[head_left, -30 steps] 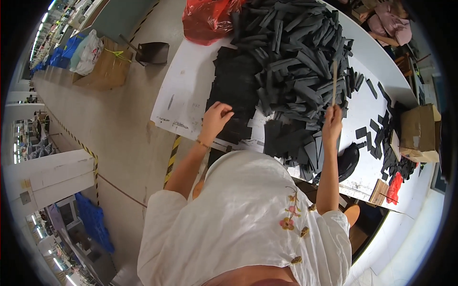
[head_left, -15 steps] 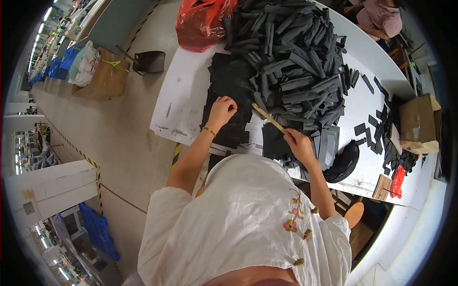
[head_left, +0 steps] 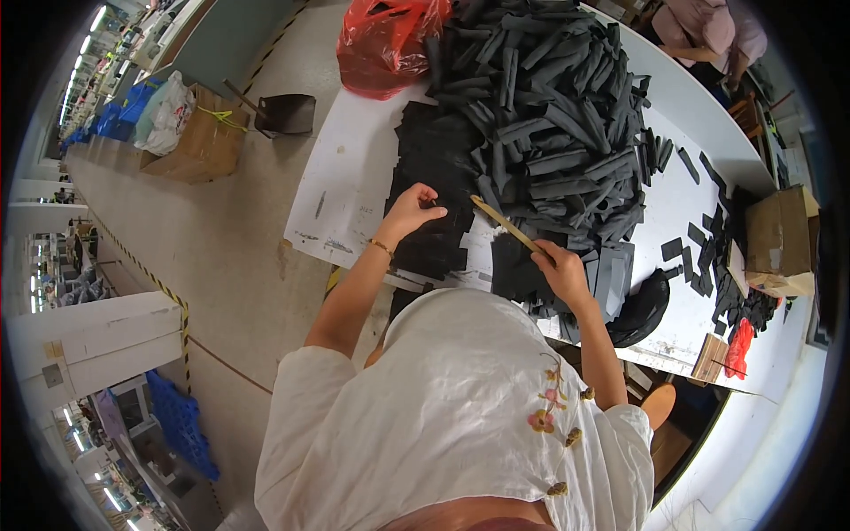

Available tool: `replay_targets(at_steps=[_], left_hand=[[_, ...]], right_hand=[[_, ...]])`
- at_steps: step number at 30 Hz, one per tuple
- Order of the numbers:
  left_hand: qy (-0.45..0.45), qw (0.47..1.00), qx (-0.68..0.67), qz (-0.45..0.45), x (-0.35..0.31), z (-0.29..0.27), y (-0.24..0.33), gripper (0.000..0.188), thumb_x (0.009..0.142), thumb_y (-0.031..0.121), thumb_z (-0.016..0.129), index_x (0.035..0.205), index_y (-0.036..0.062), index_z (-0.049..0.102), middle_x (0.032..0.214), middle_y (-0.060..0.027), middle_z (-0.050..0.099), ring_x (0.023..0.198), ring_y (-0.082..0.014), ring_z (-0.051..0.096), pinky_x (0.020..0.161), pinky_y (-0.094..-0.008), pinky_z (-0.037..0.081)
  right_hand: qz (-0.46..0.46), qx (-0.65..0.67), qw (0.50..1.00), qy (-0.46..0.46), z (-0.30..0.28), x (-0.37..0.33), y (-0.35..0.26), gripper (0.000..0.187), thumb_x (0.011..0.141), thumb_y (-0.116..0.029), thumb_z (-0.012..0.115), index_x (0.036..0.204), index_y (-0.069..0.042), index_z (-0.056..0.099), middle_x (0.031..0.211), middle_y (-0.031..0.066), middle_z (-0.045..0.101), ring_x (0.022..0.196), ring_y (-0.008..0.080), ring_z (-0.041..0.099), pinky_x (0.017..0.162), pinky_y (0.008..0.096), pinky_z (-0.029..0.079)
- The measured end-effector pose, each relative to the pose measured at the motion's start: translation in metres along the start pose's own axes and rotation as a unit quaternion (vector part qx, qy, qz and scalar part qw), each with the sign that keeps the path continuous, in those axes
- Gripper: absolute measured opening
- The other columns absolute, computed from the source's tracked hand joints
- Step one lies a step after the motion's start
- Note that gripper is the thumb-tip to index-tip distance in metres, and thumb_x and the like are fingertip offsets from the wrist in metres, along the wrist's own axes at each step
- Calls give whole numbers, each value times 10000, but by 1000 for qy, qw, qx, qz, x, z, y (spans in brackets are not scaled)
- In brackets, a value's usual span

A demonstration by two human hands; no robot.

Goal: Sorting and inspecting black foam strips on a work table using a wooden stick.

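My left hand (head_left: pixel 412 213) hovers over flat black strips (head_left: pixel 432 155) laid close together on the white table (head_left: pixel 332 168). Its thumb and fingers are apart, and I see nothing between them. My right hand (head_left: pixel 563 273) grips one end of a thin, tan, wooden-looking stick (head_left: pixel 507 223). The stick's free end points up and left, by the right edge of the laid strips. Below the stick lies a dark patch of black pieces (head_left: pixel 512 265). A big heap of curled black strips (head_left: pixel 562 124) fills the table beyond my right hand.
A red plastic bag (head_left: pixel 390 49) sits at the table's far left corner. Right of my right hand are grey flat pieces (head_left: pixel 613 274) and a black bag (head_left: pixel 645 310). A cardboard box (head_left: pixel 775 234) stands farther right. Another person (head_left: pixel 704 31) is across the table.
My left thumb and fingers have spread apart from a near pinch. My right hand keeps its grip on the stick. The person across the table has shifted, and the view has moved slightly.
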State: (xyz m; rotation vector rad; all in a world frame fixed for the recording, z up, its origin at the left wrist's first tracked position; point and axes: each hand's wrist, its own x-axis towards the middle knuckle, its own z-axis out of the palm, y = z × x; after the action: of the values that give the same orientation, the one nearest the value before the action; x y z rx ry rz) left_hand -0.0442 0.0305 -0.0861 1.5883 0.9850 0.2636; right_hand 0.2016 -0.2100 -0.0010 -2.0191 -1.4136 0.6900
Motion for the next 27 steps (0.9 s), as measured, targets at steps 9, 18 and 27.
replay_targets(at_steps=[9,18,27], left_hand=[[-9,996,51,76,-11,-10,-24,294,776,87,736,1038,9,629,985,-55,634,921,-135,612,809,-280,507],[-38,999,19,33,-14,-23,3,183,763,76,756,831,34,592,761,9,619,746,-70,575,666,-228,468],[-104,992,9,72,-29,-22,51,451,807,38,689,1245,76,587,863,-77,701,771,-95,624,743,-249,494]], right_hand=[[9,15,1000,-3,6,-6,2,254,837,-156,666,1056,-29,644,852,187,664,735,345,647,645,356,501],[-89,-72,993,21,0,2,-6,213,814,-154,680,1014,-81,680,768,100,631,683,288,620,595,374,491],[-158,-118,980,35,-27,16,-20,209,791,-152,693,996,-108,700,735,91,619,654,272,615,584,374,491]])
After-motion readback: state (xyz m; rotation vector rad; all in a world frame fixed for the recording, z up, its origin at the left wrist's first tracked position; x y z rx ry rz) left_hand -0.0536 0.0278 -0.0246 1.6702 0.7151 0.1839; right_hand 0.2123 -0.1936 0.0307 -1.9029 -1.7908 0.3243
